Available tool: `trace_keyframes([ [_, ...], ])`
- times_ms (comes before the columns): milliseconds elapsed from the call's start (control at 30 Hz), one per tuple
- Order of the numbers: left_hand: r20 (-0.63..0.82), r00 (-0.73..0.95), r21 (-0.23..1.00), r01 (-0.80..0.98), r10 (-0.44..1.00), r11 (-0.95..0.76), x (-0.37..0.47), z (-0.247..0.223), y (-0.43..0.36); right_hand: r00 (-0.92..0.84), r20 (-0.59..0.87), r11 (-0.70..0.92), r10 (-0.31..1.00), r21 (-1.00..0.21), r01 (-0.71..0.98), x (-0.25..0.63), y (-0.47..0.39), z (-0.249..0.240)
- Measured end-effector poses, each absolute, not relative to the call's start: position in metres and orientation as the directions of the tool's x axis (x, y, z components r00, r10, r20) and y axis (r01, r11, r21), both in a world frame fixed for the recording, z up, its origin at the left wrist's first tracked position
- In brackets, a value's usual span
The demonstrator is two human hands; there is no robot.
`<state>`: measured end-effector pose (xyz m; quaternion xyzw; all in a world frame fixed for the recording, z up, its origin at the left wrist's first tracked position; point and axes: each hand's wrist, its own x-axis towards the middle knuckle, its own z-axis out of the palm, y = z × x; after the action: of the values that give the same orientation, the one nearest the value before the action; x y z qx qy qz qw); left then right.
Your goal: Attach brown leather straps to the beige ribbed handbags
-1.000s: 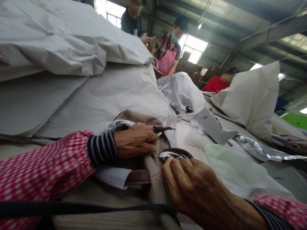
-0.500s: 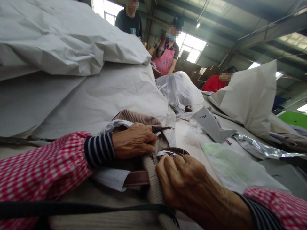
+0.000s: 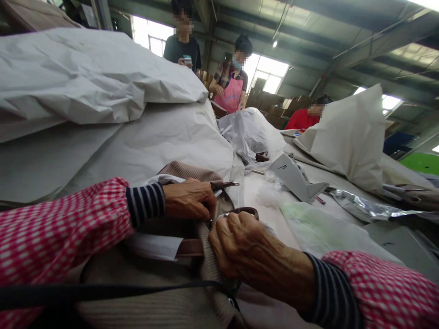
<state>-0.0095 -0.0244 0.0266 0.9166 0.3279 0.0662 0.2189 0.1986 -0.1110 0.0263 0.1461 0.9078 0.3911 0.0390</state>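
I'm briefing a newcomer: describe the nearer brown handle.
Find the ribbed beige bag in the foreground. In the picture, below the left hand lies the nearer brown handle, partly in white wrapping. Its visible stretch looks nearly straight; the farther brown loop curves behind the right hand.

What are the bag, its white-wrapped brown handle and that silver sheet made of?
The bag looks like matt corduroy or similar cloth, because it has ridges. The brown handle seems leather or imitation leather: smooth, faintly shiny. The silver sheet may be foil or metal-coated plastic: crinkled, glinting.

Both hands (image 3: pixel 255 251) grip the open ribbed bag (image 3: pixel 147 305) near crumpled white sheeting (image 3: pixel 168 141).
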Motion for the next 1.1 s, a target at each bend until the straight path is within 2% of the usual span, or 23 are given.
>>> trace_keyframes([
  [100,-0.149,0.737,0.438,0.647,0.659,-0.624,-0.002,0.03,-0.027,-0.958,0.038,0.66,0.283,0.717,0.224,0.202,-0.113,0.02],
  [267,-0.179,0.64,0.228,0.766,0.747,-0.601,0.013,0.032,-0.036,-0.968,0.09,0.659,0.232,0.718,0.225,0.206,-0.117,0.007],
  [600,-0.22,0.613,0.099,0.788,0.759,-0.608,0.022,0.03,-0.047,-0.972,0.154,0.709,0.176,0.665,0.233,0.205,-0.112,-0.013],
  [833,-0.182,0.631,0.174,0.775,0.754,-0.607,0.017,0.027,-0.045,-0.968,0.167,0.75,0.185,0.612,0.249,0.202,-0.11,-0.014],
  [967,-0.137,0.691,0.349,0.704,0.709,-0.619,0.002,0.031,-0.039,-0.952,0.213,0.77,0.218,0.563,0.302,0.209,-0.111,-0.009],
  [1100,0.009,0.695,0.508,0.616,0.719,-0.602,-0.005,0.026,-0.035,-0.914,0.296,0.835,0.278,0.395,0.382,0.221,-0.112,0.004],
])
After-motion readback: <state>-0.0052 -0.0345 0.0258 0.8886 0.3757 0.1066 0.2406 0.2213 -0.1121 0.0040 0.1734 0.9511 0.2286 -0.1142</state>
